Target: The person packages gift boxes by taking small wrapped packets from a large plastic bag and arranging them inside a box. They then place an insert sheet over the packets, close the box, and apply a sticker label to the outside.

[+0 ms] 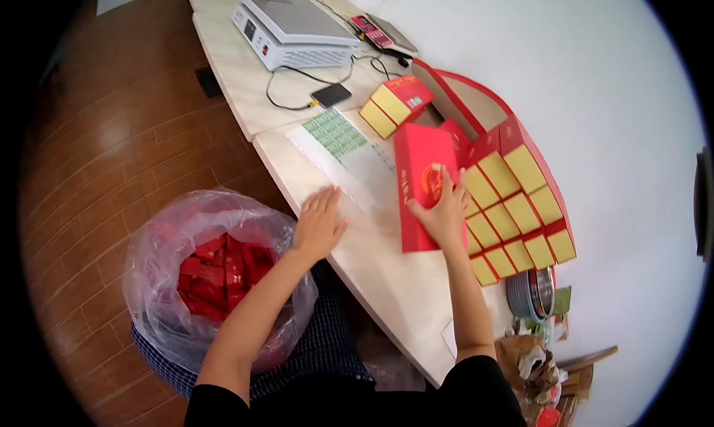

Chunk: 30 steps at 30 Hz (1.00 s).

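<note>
My right hand (444, 213) grips a long red box (413, 159) with gold lettering and a round emblem, its thumb on the front face and fingers over the far side. Right beside it rises a stack of red boxes with gold ends (500, 215). My left hand (320, 222) lies flat, fingers stretched out, at the table's edge and holds nothing. Below that arm, a clear plastic bag (152, 256) stands open, filled with small red packets (216, 274). A sheet of green stickers (335, 135) lies on the table beyond my left hand.
A white digital scale (294, 29) stands at the far end, near a black phone (331, 94) on a cable. Two smaller boxes (394, 103) sit by a red curved carton (476, 92) against the wall. Metal bowls (530, 294) and brown paper bags (520, 356) are at lower right.
</note>
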Available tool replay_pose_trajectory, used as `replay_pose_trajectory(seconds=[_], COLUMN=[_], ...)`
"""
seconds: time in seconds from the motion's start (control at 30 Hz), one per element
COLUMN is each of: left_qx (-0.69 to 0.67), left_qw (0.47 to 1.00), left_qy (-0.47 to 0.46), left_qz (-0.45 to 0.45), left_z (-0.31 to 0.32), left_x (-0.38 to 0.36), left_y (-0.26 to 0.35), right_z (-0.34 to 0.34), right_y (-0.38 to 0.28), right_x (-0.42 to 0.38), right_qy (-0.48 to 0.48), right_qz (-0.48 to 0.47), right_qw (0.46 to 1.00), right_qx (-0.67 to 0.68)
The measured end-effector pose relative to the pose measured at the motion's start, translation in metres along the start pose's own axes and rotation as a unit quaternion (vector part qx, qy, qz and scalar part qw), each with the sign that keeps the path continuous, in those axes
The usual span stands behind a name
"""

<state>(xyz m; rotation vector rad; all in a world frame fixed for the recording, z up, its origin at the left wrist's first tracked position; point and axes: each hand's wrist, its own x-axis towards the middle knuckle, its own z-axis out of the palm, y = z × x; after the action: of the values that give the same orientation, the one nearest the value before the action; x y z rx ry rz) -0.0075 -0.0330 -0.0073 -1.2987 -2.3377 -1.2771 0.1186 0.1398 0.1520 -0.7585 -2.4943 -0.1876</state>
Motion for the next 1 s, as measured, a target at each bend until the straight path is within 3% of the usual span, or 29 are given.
replay_pose_trajectory(seconds=[0.07,0.23,0.33,0.37,0.4,0.43,0.47,0.5,0.53,0.67,0.73,0.8,0.93,1.0], left_qx=[0.004,0.033,0.023,-0.01,-0.008,-0.171,-0.326,-0.362,-0.357,-0.414,-0.425,-0.402,-0.394,-0.389], left_qw=[1.0,0.999,0.999,1.0,1.0,0.982,0.932,0.913,0.913,0.893,0.89,0.901,0.905,0.905], left_qy=[-0.005,0.026,0.021,0.013,0.001,-0.022,-0.043,-0.042,-0.049,-0.027,-0.061,-0.085,-0.089,-0.076], left_qz=[0.007,0.008,0.012,0.005,0.008,-0.072,-0.154,-0.185,-0.189,-0.176,-0.152,-0.137,-0.134,-0.154], left_z=[0.003,0.005,0.001,-0.002,-0.007,-0.015,-0.025,-0.047,-0.052,-0.057,-0.054,-0.045,-0.019,-0.014], left_x=[-0.001,-0.004,-0.013,-0.018,-0.022,-0.026,-0.029,-0.031,-0.038,-0.053,-0.053,-0.046,-0.035,-0.035], left_y=[0.001,0.002,0.007,0.008,0.009,0.011,0.014,0.029,0.034,0.048,0.064,0.071,0.076,0.073], right_z=[-0.012,-0.016,-0.019,-0.04,-0.053,-0.055,-0.055,-0.052,-0.043,-0.004,0.002,0.004,0.006,0.003], right_y=[0.008,0.038,0.052,0.05,0.052,0.065,0.077,0.082,0.091,0.118,0.102,0.093,0.092,0.094], right_x=[-0.051,-0.148,-0.18,-0.173,-0.168,-0.169,-0.167,-0.163,-0.164,-0.18,-0.194,-0.207,-0.227,-0.236], right_qy=[-0.027,-0.088,-0.051,-0.06,-0.063,-0.041,-0.02,0.026,0.042,-0.021,0.035,0.088,0.093,0.021], right_qz=[0.007,0.172,0.194,0.265,0.329,0.313,0.297,0.257,0.254,0.343,0.301,0.346,0.349,0.348], right_qw=[0.999,0.98,0.98,0.946,0.875,0.878,0.881,0.925,0.927,0.822,0.838,0.722,0.759,0.858], right_qx=[0.039,0.047,-0.005,0.175,0.35,0.36,0.369,0.28,0.271,0.454,0.454,0.593,0.541,0.378])
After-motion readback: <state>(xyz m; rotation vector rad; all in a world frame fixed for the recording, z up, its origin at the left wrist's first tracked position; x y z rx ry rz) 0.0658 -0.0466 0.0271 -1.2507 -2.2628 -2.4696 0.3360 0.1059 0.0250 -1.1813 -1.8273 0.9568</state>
